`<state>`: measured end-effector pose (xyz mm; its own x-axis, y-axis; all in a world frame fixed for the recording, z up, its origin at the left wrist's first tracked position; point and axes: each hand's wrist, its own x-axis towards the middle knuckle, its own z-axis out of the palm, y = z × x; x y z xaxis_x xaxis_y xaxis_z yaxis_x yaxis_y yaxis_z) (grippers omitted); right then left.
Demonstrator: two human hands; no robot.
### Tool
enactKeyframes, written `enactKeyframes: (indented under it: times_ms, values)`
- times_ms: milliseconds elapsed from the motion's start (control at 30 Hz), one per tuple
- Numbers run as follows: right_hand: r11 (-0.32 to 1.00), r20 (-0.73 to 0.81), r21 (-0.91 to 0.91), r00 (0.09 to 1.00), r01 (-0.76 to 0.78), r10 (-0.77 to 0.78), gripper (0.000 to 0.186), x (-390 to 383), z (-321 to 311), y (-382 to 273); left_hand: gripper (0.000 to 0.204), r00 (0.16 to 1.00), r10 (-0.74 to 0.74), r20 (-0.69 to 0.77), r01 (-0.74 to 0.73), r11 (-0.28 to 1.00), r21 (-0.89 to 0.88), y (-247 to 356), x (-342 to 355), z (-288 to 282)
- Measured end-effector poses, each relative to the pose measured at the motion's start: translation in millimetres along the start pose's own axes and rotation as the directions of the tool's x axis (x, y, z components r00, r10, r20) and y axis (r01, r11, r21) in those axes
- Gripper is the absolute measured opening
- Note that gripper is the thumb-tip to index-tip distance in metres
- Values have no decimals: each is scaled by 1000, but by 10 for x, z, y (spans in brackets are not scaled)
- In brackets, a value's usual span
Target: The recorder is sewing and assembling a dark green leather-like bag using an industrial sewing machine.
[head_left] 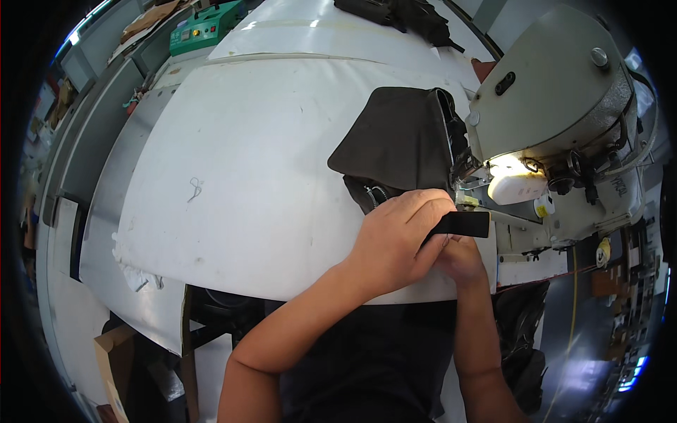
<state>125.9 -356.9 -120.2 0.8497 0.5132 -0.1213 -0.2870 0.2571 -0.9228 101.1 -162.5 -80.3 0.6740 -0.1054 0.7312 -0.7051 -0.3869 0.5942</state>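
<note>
A dark brown leather bag [395,137] lies on the white table with its right edge by the needle area of a sewing machine [557,99]. A zipper [377,194] shows at its near left side. My left hand [402,240] is closed at the bag's near right corner, with a flat black strip [465,224] jutting out to the right from between its thumb and fingers. Just below the strip, my right hand [462,259] is closed against the left thumb. Its fingertips are mostly hidden, and what they pinch cannot be made out.
The machine's lamp lights the stitching spot. A loose thread [195,188] lies on the white table [247,141]. Further dark pieces [402,17] lie at the far end, and a green control box [206,28] stands far left. An open cardboard box [127,366] is below left.
</note>
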Motion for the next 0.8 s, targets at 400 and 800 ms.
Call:
enactKeyframes:
  times_ms: [400, 800]
  values:
    - [-8, 396, -856, 645, 517, -653, 15, 47, 83, -253, 32, 996, -7, 90, 11, 999, -36, -10, 105, -41]
    - [965, 201, -85, 953, 246, -226, 33, 173, -121, 300, 29, 951, -147, 272, 143, 989, 37, 120, 114, -141]
